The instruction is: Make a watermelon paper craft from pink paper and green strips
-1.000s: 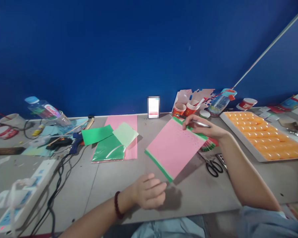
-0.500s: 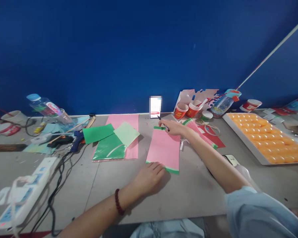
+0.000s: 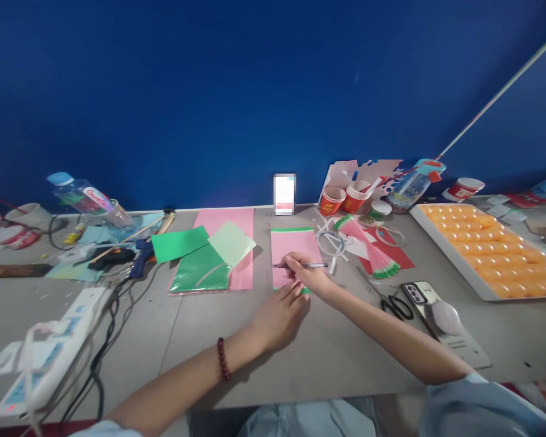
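A pink sheet of paper (image 3: 295, 241) with green bands along its far and near edges lies on the table in front of me. My left hand (image 3: 282, 314) rests flat, its fingertips on the sheet's near edge. Above the sheet, my right hand (image 3: 307, 274) is closed around a pen (image 3: 317, 265), held nearly level with its tip pointing left. The fingers of both hands meet or almost meet near the lower band, which they partly cover. To the right lies a pleated pink strip with green ends (image 3: 368, 246).
Green paper (image 3: 179, 244) and a pale green square (image 3: 232, 244) lie left. Scissors (image 3: 397, 306), a phone (image 3: 416, 292) and a tray of orange balls (image 3: 486, 255) are right. Paper cups (image 3: 332, 200) and a lit screen (image 3: 284, 194) stand behind. A power strip (image 3: 50, 352) sits front left.
My right hand has come down from the sheet's far edge to its near part, with the pen in it. The sheet has shifted and turned slightly. My left hand stays at the near edge.
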The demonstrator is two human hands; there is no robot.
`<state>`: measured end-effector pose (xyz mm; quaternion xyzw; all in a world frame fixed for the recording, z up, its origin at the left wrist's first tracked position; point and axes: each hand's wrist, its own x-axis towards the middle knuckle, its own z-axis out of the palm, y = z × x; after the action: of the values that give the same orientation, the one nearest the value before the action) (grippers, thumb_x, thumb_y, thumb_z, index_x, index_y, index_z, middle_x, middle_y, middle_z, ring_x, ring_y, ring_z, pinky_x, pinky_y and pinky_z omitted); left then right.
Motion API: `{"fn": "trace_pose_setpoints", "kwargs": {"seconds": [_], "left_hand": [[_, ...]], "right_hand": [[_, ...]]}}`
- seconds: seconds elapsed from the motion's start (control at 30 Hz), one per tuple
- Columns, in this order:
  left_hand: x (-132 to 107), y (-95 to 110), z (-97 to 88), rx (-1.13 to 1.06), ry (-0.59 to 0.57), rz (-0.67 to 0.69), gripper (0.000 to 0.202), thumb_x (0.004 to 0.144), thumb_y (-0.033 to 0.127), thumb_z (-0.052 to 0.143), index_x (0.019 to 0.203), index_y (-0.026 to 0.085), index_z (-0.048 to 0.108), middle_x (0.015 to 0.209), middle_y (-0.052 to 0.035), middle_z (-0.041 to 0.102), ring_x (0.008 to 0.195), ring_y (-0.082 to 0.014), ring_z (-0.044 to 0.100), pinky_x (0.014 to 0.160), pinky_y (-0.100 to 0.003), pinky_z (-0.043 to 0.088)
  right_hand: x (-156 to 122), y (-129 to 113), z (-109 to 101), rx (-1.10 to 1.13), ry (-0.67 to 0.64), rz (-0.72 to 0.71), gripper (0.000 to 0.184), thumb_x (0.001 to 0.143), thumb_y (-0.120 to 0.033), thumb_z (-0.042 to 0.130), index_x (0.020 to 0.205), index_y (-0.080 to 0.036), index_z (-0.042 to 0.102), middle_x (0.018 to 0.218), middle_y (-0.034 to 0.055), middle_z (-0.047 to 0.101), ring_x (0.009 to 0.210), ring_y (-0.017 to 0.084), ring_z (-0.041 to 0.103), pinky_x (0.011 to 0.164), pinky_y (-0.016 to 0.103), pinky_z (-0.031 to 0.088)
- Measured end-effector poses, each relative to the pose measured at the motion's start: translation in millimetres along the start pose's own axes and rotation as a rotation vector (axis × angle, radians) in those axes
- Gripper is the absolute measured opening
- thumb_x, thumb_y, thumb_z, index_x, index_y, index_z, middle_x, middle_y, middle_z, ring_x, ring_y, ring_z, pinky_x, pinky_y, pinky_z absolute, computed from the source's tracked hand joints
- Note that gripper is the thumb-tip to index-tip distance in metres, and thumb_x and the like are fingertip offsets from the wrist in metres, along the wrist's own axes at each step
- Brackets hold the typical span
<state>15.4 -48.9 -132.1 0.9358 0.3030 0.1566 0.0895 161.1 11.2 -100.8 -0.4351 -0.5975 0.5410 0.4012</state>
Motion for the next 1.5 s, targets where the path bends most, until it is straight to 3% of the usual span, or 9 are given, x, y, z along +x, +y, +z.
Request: {"fn": "trace_pose_setpoints", "kwargs": {"seconds": [0.1, 0.2, 0.33, 0.5, 0.6, 0.77, 1.0, 1.5], "left_hand": [[7, -4, -0.5, -0.033, 0.0, -0.006, 0.032, 0.093, 0.016, 0.042, 0.123, 0.013, 0.051, 0.138, -0.0183, 0.049, 0.133, -0.0283, 0.041, 0.104, -0.047, 0.042], [10, -7, -5.6, -0.024, 0.005, -0.001, 0.033, 0.096, 0.019, 0.038, 0.126, 0.013, 0.05, 0.141, -0.017, 0.046, 0.133, -0.0259, 0.041, 0.106, -0.044, 0.041], [1, -3, -15.2, 0.076, 0.008, -0.002, 0.037, 0.091, 0.013, 0.04, 0.126, 0.009, 0.049, 0.136, -0.0186, 0.05, 0.129, -0.029, 0.045, 0.102, -0.045, 0.042], [-15, 1, -17.8, 0.158, -0.068, 0.035, 0.039, 0.085, 0.009, 0.041, 0.123, 0.009, 0.05, 0.126, -0.0166, 0.057, 0.115, -0.0275, 0.053, 0.095, -0.04, 0.045], [-18, -2, -14.1, 0.177, -0.029, 0.074, 0.041, 0.086, 0.01, 0.04, 0.126, 0.009, 0.048, 0.126, -0.016, 0.056, 0.115, -0.0269, 0.051, 0.098, -0.041, 0.042], [-19, -6, -10.9, 0.226, 0.017, -0.007, 0.042, 0.087, 0.013, 0.039, 0.128, 0.01, 0.047, 0.128, -0.0178, 0.054, 0.117, -0.0281, 0.048, 0.098, -0.044, 0.039], [-21, -6, -9.5, 0.318, -0.057, -0.038, 0.041, 0.086, 0.011, 0.04, 0.126, 0.007, 0.05, 0.13, -0.0167, 0.054, 0.115, -0.0283, 0.049, 0.093, -0.04, 0.041], [-21, -4, -11.3, 0.314, -0.039, -0.042, 0.041, 0.087, 0.01, 0.039, 0.126, 0.007, 0.05, 0.127, -0.0161, 0.056, 0.113, -0.0272, 0.05, 0.091, -0.039, 0.04]], "right_hand": [[0, 10, -4, 0.069, -0.031, 0.067, 0.044, 0.085, -0.056, 0.05, 0.1, -0.018, 0.066, 0.071, 0.0018, 0.062, 0.065, 0.013, 0.058, 0.059, 0.025, 0.047], [7, 17, -15, 0.12, 0.011, 0.089, 0.043, 0.077, -0.057, 0.058, 0.09, -0.017, 0.068, 0.076, 0.0041, 0.065, 0.067, 0.013, 0.06, 0.063, 0.027, 0.049], [14, 25, -23, 0.102, 0.061, 0.055, 0.036, 0.075, -0.052, 0.063, 0.079, -0.017, 0.068, 0.067, 0.0008, 0.062, 0.061, 0.011, 0.057, 0.062, 0.026, 0.048], [10, 25, -13, -0.021, 0.067, 0.0, 0.034, 0.077, -0.051, 0.06, 0.071, -0.017, 0.064, 0.062, -0.0002, 0.059, 0.056, 0.011, 0.055, 0.056, 0.024, 0.047], [7, 24, -3, -0.01, 0.123, -0.018, 0.031, 0.074, -0.05, 0.064, 0.075, -0.019, 0.059, 0.06, -0.0028, 0.057, 0.055, 0.011, 0.056, 0.055, 0.024, 0.049], [5, 24, 7, -0.049, 0.215, -0.031, 0.039, 0.071, -0.051, 0.065, 0.057, -0.021, 0.045, 0.049, -0.0052, 0.047, 0.048, 0.011, 0.051, 0.05, 0.025, 0.047], [2, 25, 7, -0.14, 0.23, -0.018, 0.037, 0.073, -0.047, 0.061, 0.053, -0.022, 0.042, 0.046, -0.0047, 0.046, 0.045, 0.011, 0.047, 0.047, 0.024, 0.041], [2, 31, 8, -0.256, 0.247, -0.086, 0.036, 0.074, -0.043, 0.056, 0.051, -0.022, 0.039, 0.047, -0.0041, 0.043, 0.046, 0.01, 0.041, 0.047, 0.023, 0.036]]}}
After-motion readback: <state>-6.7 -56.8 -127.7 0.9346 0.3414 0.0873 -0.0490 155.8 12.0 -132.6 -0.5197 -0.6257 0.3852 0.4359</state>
